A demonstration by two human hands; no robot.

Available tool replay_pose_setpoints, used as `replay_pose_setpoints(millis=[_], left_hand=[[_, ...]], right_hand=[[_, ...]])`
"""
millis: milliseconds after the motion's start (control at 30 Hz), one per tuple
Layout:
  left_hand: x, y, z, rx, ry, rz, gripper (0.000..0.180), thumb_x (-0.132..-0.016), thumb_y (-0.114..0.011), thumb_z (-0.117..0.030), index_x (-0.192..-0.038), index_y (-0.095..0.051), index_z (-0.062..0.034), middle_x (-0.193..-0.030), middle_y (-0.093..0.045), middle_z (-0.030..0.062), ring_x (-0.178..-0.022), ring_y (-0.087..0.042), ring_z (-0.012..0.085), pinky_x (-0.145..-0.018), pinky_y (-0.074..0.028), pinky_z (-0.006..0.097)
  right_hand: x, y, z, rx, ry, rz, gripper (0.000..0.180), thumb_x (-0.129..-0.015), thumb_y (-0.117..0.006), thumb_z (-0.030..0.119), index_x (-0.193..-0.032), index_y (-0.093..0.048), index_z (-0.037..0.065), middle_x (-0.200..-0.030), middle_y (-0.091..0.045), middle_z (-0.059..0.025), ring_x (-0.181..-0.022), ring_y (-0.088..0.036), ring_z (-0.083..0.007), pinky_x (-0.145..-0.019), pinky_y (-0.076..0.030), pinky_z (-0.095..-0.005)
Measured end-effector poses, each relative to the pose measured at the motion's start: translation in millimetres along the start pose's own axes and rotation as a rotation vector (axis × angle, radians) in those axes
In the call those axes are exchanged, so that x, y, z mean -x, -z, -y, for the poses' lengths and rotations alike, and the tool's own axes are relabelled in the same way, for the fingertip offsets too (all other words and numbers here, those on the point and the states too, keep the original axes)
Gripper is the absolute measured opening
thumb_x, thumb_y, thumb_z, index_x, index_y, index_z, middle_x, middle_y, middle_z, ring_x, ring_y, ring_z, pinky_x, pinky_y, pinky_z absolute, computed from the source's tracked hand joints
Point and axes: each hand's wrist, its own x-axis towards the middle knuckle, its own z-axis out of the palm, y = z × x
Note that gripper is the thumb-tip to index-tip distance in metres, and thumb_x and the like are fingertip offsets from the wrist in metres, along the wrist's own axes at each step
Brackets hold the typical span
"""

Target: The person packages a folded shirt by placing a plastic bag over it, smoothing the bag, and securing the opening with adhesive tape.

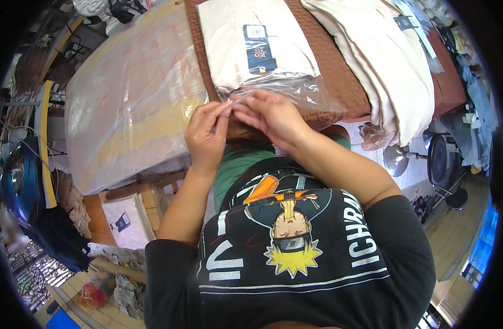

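Observation:
A folded cream garment [224, 33] with a dark blue label [259, 48] lies in a clear plastic bag [311, 96] in front of me. My left hand [206, 129] pinches the near left edge of the bag between thumb and fingers. Close beside it, my right hand [273, 115] has its fingers bent at the same edge, thumb side hidden, with plastic showing above the knuckles. The fingertips of both hands nearly meet. The bag's loose near end is crumpled and spreads to the right of my right hand.
Brown patterned cloth [339, 82] covers the surface beneath. Cream garments [394, 71] are stacked at the right, hanging over the edge. A large plastic-wrapped slab [136, 98] fills the left. Lower left, a box holds a packed garment [125, 222]. A standing fan [438, 159] is at right.

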Motion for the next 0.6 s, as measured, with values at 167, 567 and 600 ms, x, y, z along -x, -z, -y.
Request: replay_pose_setpoints(millis=[167,567,600], left_hand=[[2.3,6.5,3.5,-0.062,-0.032,0.017,0.015,-0.082,-0.066,-0.004,-0.096,-0.070,-0.0071,-0.088,-0.063,0.0088,-0.082,-0.060,0.0215,-0.073,-0.047,0.030],[-4.1,4.7,-17.6,0.038,0.052,-0.030,0.015,-0.085,-0.063,-0.005,-0.099,-0.069,-0.0049,-0.092,-0.063,0.0106,-0.088,-0.061,0.0216,-0.081,-0.046,0.029],[-4.5,5.0,-18.7,0.046,0.059,-0.034,0.014,-0.085,-0.063,-0.005,-0.099,-0.069,-0.0047,-0.092,-0.064,0.0105,-0.088,-0.061,0.0216,-0.081,-0.046,0.029]], right_hand=[[44.0,44.7,10.5,0.961,0.428,0.102,0.041,-0.088,-0.057,0.008,-0.127,-0.049,-0.002,-0.119,-0.059,-0.0150,-0.106,-0.059,-0.0294,-0.087,-0.047,-0.0337],[33.1,91.0,14.6,1.675,1.084,-0.121,0.044,-0.080,-0.061,0.007,-0.123,-0.053,0.001,-0.135,-0.045,-0.0200,-0.129,-0.037,-0.0382,-0.105,-0.030,-0.0457],[29.8,90.6,15.0,1.700,1.072,-0.129,0.044,-0.080,-0.060,0.008,-0.123,-0.052,0.000,-0.135,-0.044,-0.0206,-0.129,-0.037,-0.0384,-0.105,-0.030,-0.0455]])
